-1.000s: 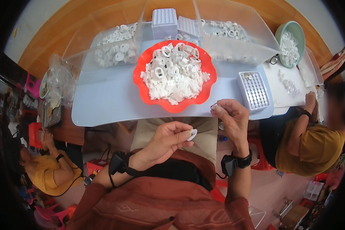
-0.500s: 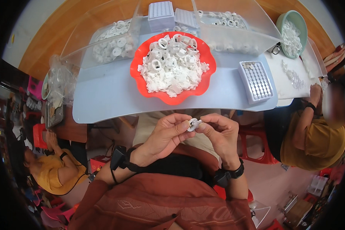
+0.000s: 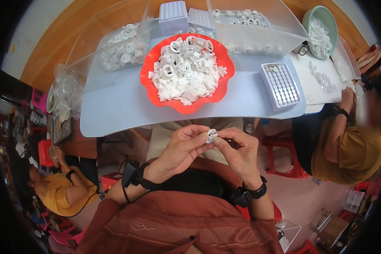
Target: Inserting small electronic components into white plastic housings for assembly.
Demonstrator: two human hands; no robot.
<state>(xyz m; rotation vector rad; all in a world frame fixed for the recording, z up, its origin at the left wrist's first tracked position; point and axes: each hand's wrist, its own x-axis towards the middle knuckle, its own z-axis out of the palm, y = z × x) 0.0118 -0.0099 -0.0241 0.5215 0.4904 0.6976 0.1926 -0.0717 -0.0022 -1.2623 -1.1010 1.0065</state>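
Observation:
A small white plastic part [image 3: 211, 136] with a rounded shape is held between my two hands, over my lap in front of the table. Thumb and fingers of my left hand [image 3: 186, 146] pinch it from the left. On the other side, my right hand [image 3: 237, 148] grips it between thumb and forefinger. Fingertips cover much of the piece, so its details are hard to make out. Beyond my hands, a red scalloped bowl [image 3: 188, 108] on the table is heaped with white plastic parts [image 3: 184, 72], some round with dark openings.
A tray of round white pieces [image 3: 281, 86] sits on the table's right. Clear bins [image 3: 258, 40] with white parts stand behind the bowl, beside stacked trays [image 3: 173, 17]. A green basin [image 3: 332, 29] is at far right. Co-workers sit left [image 3: 67, 190] and right [image 3: 347, 148].
My right hand has shifted slightly left, closer to my left hand. The white part has turned between my fingers. The view has shifted a little.

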